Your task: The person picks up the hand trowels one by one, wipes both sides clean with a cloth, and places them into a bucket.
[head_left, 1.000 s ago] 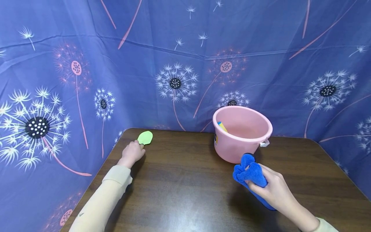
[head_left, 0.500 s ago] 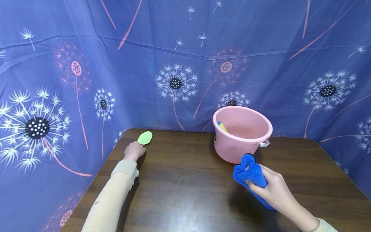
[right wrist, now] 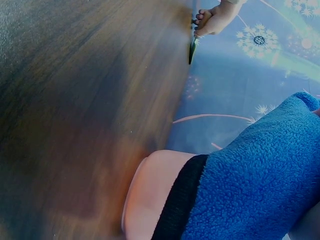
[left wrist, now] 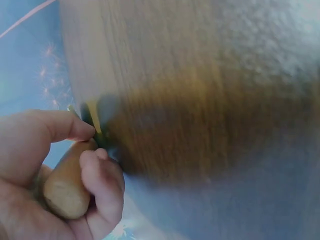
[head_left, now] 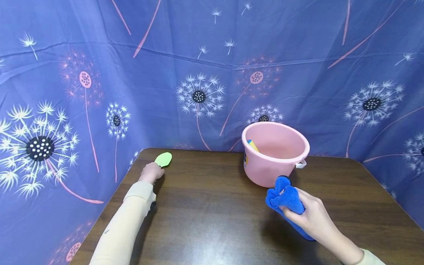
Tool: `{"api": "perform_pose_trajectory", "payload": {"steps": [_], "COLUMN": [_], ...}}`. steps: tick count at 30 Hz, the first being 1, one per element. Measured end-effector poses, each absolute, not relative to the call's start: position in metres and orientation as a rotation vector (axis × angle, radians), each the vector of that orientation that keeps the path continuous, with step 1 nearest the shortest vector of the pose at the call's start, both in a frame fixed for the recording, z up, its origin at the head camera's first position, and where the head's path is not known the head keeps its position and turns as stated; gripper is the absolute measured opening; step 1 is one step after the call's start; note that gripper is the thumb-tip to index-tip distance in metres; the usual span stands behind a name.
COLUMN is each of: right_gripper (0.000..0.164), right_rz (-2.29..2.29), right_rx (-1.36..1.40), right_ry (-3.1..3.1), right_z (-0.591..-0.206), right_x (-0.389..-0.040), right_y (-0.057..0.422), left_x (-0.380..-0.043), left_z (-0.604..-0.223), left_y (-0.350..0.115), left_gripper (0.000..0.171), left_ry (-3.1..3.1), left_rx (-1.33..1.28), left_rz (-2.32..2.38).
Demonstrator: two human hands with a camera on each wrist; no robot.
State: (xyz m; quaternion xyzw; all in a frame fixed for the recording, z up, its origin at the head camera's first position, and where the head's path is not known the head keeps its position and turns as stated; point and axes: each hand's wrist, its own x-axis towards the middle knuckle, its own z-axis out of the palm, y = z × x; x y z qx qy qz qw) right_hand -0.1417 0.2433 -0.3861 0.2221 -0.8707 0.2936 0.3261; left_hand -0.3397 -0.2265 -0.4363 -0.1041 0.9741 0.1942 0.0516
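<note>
My left hand (head_left: 152,172) grips a small trowel at the far left of the table. Its light green blade (head_left: 163,159) points away from me in the head view. In the left wrist view the fingers and thumb curl round its wooden handle (left wrist: 68,187). At the right, my right hand (head_left: 313,211) holds a bunched blue towel (head_left: 286,200) pinched between thumb and fingers. The fluffy towel has a dark edging (right wrist: 181,197), seen in the right wrist view. It hangs just in front of the pink bucket (head_left: 269,169), overlapping its lower side in the head view.
The bucket stands upright near the back of the brown wooden table (head_left: 205,206), its white handle fitting (head_left: 300,164) to the right. Inside leans a yellow item with a blue end (head_left: 253,145). A blue dandelion-print curtain (head_left: 159,92) hangs behind and along the left.
The left forearm has shifted slightly right, and the trowel blade has tilted in the hand, looking narrower. The right hand and towel hold still. The head view has shifted a little.
</note>
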Motion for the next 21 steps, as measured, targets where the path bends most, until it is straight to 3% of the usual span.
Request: {"api": "perform_pose_trajectory", "payload": {"steps": [11,21], "right_gripper": [0.048,0.052], "right_rz": [0.735,0.683], "right_rx": [0.574,0.608], "right_ry": [-2.302,-2.261], "right_z": [-0.382,-0.38], "right_x": [-0.144,-0.147], "right_y": [0.244,0.249], "left_x": [-0.341,-0.335], "left_z": [-0.432,-0.413], "left_y": [-0.232,-0.227], "left_gripper": [0.05,0.044], "left_ry": [2.987,3.032], "left_rx": [-0.323,-0.175], "left_rz": [0.538,0.463]}}
